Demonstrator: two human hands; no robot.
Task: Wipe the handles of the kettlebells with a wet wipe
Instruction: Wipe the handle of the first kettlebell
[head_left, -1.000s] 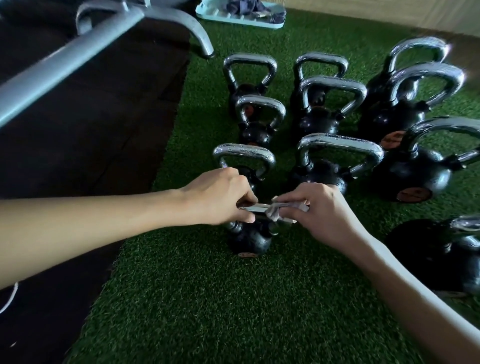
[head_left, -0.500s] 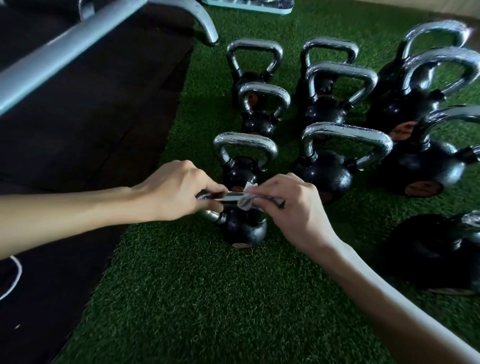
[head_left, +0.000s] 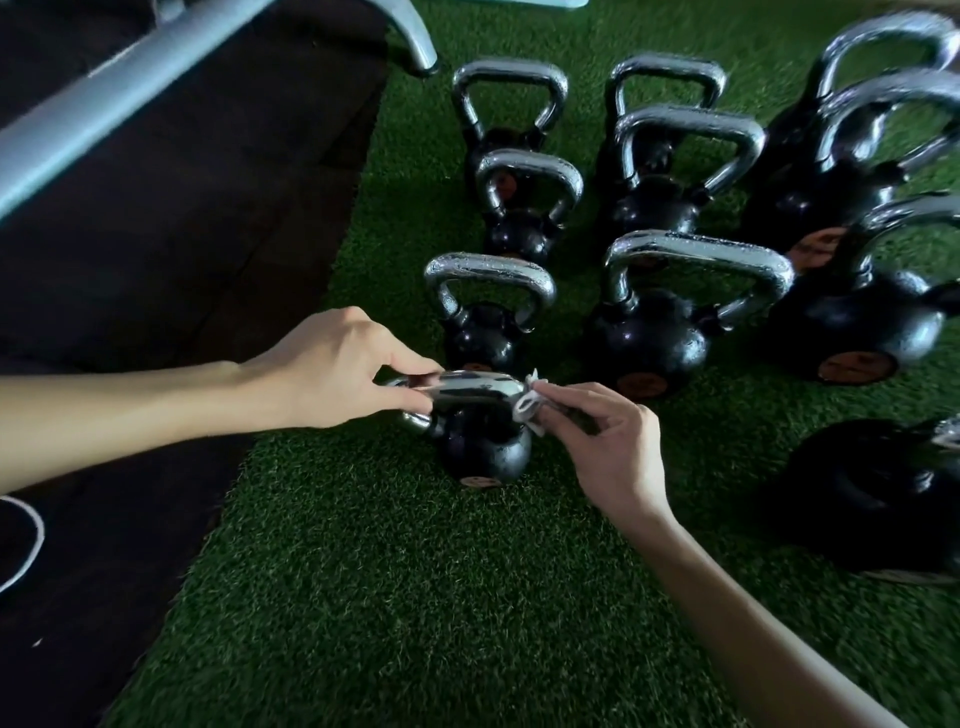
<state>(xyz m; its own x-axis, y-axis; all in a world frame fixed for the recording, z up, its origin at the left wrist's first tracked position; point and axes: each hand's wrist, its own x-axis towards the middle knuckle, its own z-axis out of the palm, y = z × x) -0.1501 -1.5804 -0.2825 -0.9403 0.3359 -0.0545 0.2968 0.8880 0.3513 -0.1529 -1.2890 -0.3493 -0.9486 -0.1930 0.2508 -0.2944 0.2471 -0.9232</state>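
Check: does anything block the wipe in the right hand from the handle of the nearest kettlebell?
Nothing visible does. The crumpled white wet wipe, pinched by the right hand, sits against the right end of the shiny chrome handle. The left hand pinches its left end, leaving the middle bare.

Gym floor, free-weights area

Plainly a gym: rows of black kettlebells (head_left: 649, 332) with chrome handles, graded small to large, standing on green artificial turf (head_left: 415, 597). Along the turf's left edge, dark rubber flooring (head_left: 182, 234). Across the far left corner, the grey steel frame (head_left: 104, 98) of some exercise equipment
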